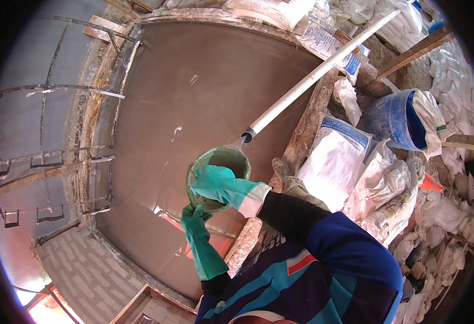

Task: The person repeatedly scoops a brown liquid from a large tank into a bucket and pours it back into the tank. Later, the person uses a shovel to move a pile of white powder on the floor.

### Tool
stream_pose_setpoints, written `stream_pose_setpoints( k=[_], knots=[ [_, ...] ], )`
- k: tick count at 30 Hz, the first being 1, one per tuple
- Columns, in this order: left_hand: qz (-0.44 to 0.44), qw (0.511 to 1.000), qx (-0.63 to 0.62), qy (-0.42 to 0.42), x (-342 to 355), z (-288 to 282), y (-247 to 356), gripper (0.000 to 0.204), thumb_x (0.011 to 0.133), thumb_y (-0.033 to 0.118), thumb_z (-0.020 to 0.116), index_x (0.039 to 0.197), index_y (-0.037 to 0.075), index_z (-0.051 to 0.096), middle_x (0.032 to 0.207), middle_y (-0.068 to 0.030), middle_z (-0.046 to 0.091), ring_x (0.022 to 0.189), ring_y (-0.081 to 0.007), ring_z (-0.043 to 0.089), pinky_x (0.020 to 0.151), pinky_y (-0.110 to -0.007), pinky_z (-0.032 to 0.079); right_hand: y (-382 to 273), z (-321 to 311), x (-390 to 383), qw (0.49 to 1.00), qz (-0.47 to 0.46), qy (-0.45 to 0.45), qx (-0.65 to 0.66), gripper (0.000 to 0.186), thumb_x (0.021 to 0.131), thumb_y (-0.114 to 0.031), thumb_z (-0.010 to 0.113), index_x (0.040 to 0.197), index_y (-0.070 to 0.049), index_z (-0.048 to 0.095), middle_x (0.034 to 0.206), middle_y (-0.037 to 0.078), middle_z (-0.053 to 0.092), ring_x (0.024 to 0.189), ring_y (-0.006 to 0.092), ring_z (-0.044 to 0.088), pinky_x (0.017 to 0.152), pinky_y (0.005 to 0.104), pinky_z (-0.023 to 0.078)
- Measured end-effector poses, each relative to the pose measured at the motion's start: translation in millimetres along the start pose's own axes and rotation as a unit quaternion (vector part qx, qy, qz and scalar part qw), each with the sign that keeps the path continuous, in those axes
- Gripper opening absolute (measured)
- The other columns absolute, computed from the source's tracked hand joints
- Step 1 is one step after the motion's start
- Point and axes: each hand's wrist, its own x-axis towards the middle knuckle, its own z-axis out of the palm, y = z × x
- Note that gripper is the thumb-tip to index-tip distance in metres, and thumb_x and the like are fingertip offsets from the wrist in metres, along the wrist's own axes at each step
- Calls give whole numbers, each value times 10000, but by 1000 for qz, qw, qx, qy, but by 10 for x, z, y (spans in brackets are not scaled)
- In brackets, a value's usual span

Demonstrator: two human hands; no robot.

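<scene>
A dark green bucket (242, 160) is tipped over the large vat of murky brown liquid (215, 81), its mouth facing me. My left hand (192, 217), in a green rubber glove, is closed on the bucket's near left rim. Inside the mouth lies my right hand (215, 182), gloved in green with a pale cuff, its fingers stretched flat toward the left inner wall. The bucket's bottom is mostly hidden by this hand. From the end of a long pale pipe (302, 86), a thin stream of water runs down at the bucket's far right rim.
Along the vat's right wall (302, 146) lie white sacks (334, 156) and a blue barrel (391, 121). More pale bags are heaped at the far right, near an orange cone (431, 183). Metal frames (45, 86) hang over another basin on the left. Block paving (85, 264) borders the vat at lower left.
</scene>
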Motion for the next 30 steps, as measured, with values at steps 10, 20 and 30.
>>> stream_pose_setpoints(
  k=[10,20,30],
  knots=[
    [5,999,44,17,-22,64,216,224,940,84,648,1112,-52,603,943,-131,677,718,-201,676,609,-341,597,26,-35,28,999,28,0,27,229,785,-138,692,979,-39,761,1005,165,733,904,374,726,696,435,615],
    [26,997,65,21,-128,186,448,226,925,98,658,1093,-49,625,902,-125,688,696,-191,671,609,-321,575,60,-73,27,999,21,5,42,230,796,-136,682,996,-54,761,1043,162,724,913,369,723,689,437,615],
    [40,997,58,17,-174,220,622,221,933,95,671,1094,-45,614,915,-119,687,697,-199,685,587,-320,590,-24,-322,-143,993,45,-1,105,272,839,-232,632,1050,-89,728,1057,155,706,934,365,697,775,438,582]
  ],
)
